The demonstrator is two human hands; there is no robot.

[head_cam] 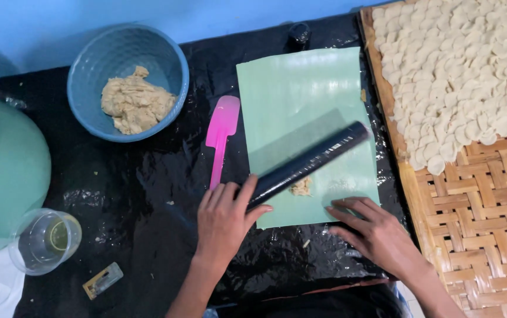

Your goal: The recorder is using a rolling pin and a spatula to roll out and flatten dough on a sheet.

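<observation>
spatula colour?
Pink. The spatula lies on the black table cover, left of the green sheet; head view shows it best.

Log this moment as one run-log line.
left hand: on black roller | right hand: pressing green sheet | dough lump: beneath roller

**Both hands low in the frame, palms down**

The left hand (225, 219) reaches up from the bottom edge, forearm bare, fingers curled around something dark — thumb tucked beneath, it seems. The right hand (376, 232) enters from the lower right, fingers stretched flat and spread leftward — pressing down, wrist angled.
</observation>
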